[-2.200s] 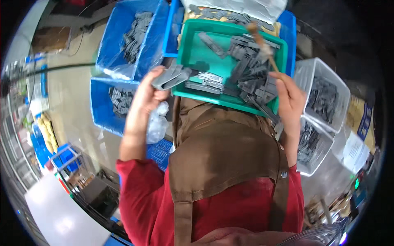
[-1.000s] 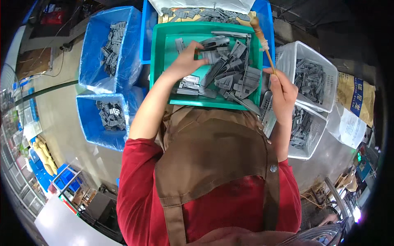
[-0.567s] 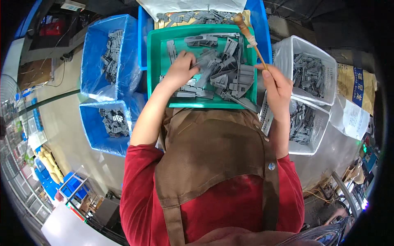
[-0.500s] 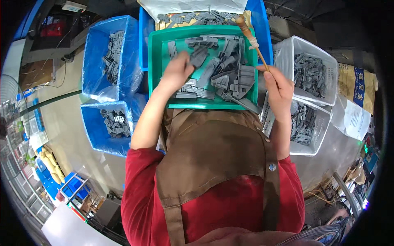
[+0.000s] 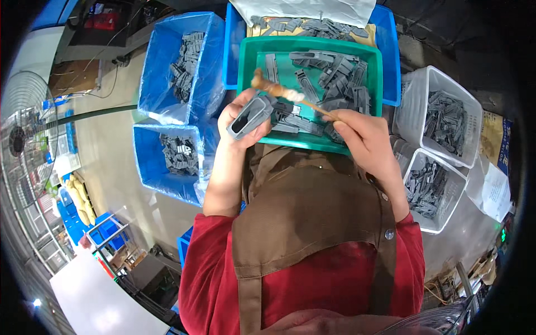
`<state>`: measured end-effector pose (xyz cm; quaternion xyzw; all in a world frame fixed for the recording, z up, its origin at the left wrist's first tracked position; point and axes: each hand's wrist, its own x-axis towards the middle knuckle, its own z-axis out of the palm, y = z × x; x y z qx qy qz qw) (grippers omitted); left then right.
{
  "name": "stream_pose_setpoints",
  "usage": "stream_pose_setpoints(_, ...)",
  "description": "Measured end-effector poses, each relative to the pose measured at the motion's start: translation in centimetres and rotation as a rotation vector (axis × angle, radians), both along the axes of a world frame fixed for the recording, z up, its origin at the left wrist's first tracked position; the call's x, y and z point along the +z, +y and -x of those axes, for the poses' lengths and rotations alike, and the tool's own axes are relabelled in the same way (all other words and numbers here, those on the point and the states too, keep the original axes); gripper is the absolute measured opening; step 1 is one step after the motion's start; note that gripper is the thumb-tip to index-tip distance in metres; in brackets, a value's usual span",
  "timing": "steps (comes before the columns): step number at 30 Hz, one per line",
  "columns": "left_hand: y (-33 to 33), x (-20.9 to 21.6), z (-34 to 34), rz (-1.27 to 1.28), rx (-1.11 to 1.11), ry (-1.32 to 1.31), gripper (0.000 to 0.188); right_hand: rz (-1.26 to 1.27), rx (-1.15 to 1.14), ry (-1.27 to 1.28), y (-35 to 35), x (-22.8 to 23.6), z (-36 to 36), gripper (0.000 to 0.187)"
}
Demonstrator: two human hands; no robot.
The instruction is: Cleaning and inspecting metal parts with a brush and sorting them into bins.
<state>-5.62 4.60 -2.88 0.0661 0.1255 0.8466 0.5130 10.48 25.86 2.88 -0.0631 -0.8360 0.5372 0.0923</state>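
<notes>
My left hand (image 5: 230, 125), fingers wrapped round it, holds a hollow grey plastic part (image 5: 251, 117) above the near left corner of a green tray (image 5: 310, 143). An elongated open cavity in the part faces up. My right hand (image 5: 365, 139) pinches a thin wooden stick (image 5: 318, 108) over the tray's near side. The stick slants up to the left, and its thick, wrapped brown-and-white head lies just above the held part; whether they touch I cannot tell. Several more grey parts (image 5: 338, 72) lie loose in the tray, mostly in its right half.
Two lined blue bins with grey parts, an upper (image 5: 159, 64) and a lower one (image 5: 149, 156), stand left. Two white baskets with grey parts, a far (image 5: 413, 97) and a near one (image 5: 438, 222), stand right. Behind the tray is a blue crate (image 5: 389, 56). A fan (image 5: 19, 139) stands far left.
My left hand has lifted a grey part out of the tray toward me. My right hand has swung the stick's head down and left, close to that part. The whole view has shifted.
</notes>
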Motion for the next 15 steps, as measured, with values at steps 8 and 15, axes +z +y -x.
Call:
stream_pose_setpoints(8, -0.6, -1.7, -0.1, -0.078, 0.052, 0.071, 0.056, -0.122, 0.178, 0.005, 0.2, -0.9, -1.5, 0.016)
stream_pose_setpoints(15, -0.7, -0.8, -1.7, -0.047, 0.04, -0.091, 0.059, -0.062, 0.03, -0.053, -0.1, 0.9, -0.2, 0.016)
